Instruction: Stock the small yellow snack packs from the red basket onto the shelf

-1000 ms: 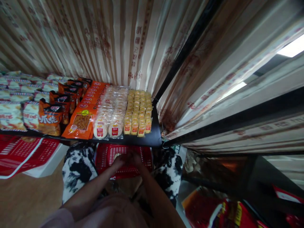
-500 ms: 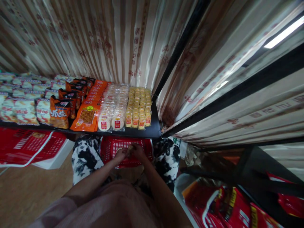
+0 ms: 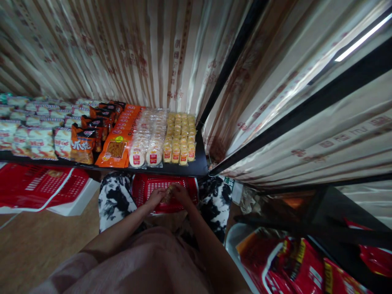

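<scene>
My left hand (image 3: 155,197) and my right hand (image 3: 181,194) meet over a red plastic basket (image 3: 147,188) between my knees. Together they hold a small yellowish snack packet (image 3: 167,195); it is too small to read. Above the basket runs a black shelf (image 3: 197,167) with rows of small yellow packets (image 3: 180,136), clear packs of round white crackers (image 3: 148,136), orange flat packs (image 3: 118,143) and orange-black bags (image 3: 84,143).
Striped cream curtains (image 3: 147,53) hang behind the shelf. White snack bags (image 3: 33,130) fill the shelf's left part. More red baskets (image 3: 36,188) lie at left on the wooden floor (image 3: 36,245). Red packages (image 3: 284,261) sit at lower right under a dark frame.
The view shifted slightly, so the shelf sits a little higher and to the right. My hands stayed together over the red basket, lifting a little with the small packet between them.
</scene>
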Motion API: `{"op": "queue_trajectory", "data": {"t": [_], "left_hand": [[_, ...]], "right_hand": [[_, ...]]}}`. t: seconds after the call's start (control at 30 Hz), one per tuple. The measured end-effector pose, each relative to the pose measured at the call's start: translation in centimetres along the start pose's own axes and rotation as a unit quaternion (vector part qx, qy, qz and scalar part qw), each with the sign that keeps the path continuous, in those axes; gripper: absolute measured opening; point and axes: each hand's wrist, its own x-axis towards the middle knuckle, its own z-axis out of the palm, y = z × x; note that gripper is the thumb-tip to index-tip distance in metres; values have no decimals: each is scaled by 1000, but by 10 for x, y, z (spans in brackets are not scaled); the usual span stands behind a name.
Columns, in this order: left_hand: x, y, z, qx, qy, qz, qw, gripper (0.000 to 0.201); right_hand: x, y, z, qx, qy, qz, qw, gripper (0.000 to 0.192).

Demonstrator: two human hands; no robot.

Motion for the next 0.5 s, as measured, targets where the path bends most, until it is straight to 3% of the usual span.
{"op": "queue_trajectory", "data": {"t": [0.23, 0.5], "left_hand": [[-10, 19, 3, -35, 21, -33, 999, 17], [-16, 35, 2, -40, 14, -28, 999, 18]], "right_hand": [[1, -3, 0, 34, 29, 17, 999, 20], [-5, -17, -6, 58, 6, 28, 998, 27]]}}
